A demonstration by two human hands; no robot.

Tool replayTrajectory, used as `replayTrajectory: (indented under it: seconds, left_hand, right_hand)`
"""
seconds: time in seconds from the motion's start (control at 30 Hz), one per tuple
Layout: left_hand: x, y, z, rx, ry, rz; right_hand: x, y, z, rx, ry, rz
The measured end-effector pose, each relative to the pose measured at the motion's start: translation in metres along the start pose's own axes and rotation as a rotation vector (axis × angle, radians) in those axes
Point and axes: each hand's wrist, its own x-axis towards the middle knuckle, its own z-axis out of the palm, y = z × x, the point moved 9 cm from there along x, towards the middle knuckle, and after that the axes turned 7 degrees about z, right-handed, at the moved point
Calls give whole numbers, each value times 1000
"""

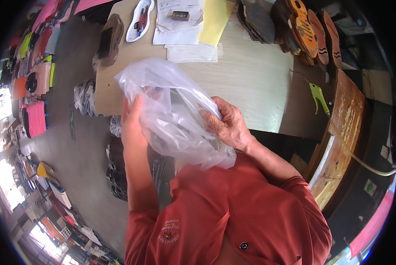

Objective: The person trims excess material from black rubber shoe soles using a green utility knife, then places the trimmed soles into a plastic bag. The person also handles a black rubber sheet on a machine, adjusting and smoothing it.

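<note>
A clear, crumpled plastic bag (180, 112) hangs between my two hands, in front of my chest and over the table's near edge. My right hand (229, 124) pinches the bag's right edge between thumb and fingers. On the other side, my left hand (134, 115) grips the bag with its thumb up. Its fingertips are partly covered by the film and show faintly through it. The film is bunched in loose folds, and its lower part droops toward my red shirt. No clear shape of anything inside the bag can be made out.
On the table (251, 88) lie papers (178, 26), a white sole-shaped tray (140, 20) with pens, and a dark phone (105, 43). Stacked sole-shaped pieces (301, 26) fill the far right. A green air blow gun (318, 98) is at the right, by a worn wooden board (346, 128).
</note>
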Motion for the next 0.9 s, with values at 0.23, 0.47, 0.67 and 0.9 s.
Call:
replayTrajectory:
  seconds: [0.23, 0.47, 0.67, 0.9]
  left_hand:
    - [-42, -41, 6, 81, -66, -205]
    - [12, -36, 13, 278, -490, -170]
    - [77, 10, -69, 47, -375, -210]
    - [175, -6, -101, 176, -405, -116]
  right_hand:
    - [2, 19, 13, -80, 33, -101]
    - [10, 1, 19, -33, 95, 32]
    - [49, -14, 81, -124, 272, 85]
    - [116, -3, 75, -105, 427, -132]
